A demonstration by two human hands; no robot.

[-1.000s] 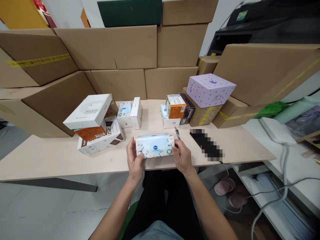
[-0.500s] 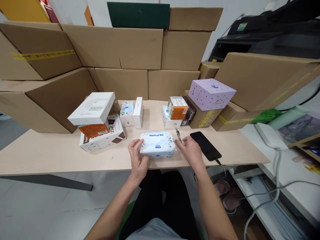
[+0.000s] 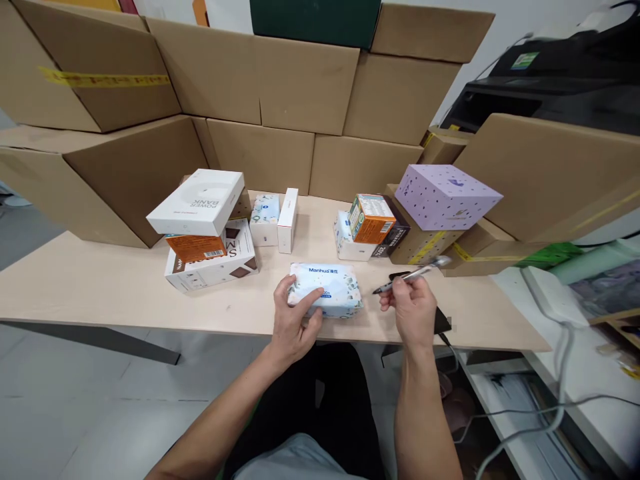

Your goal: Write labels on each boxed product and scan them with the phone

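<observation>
A pack of tissues (image 3: 327, 277), pale blue and white with "Manhua" printed on it, lies flat near the table's front edge. My left hand (image 3: 295, 320) grips its left end, with one finger stretched over the top and the thumb at the front side. To the right of the pack, my right hand (image 3: 413, 307) is closed around a pen (image 3: 425, 269), held above the table. The pen's dark tip points left toward the pack without touching it. Behind that hand lies a black phone (image 3: 442, 321), mostly hidden, with a cable at its lower end.
On the left are stacked a white power bank box (image 3: 200, 200), an orange box (image 3: 197, 248) and a white carton (image 3: 215, 267). At the back right stand an orange box (image 3: 373, 220) and a purple box (image 3: 447, 193). Cardboard boxes (image 3: 260, 157) wall the table's back (image 3: 120, 293).
My right hand has picked up the pen from the table and raised it. My left hand has shifted further over the tissue pack's top. The view has tilted down slightly.
</observation>
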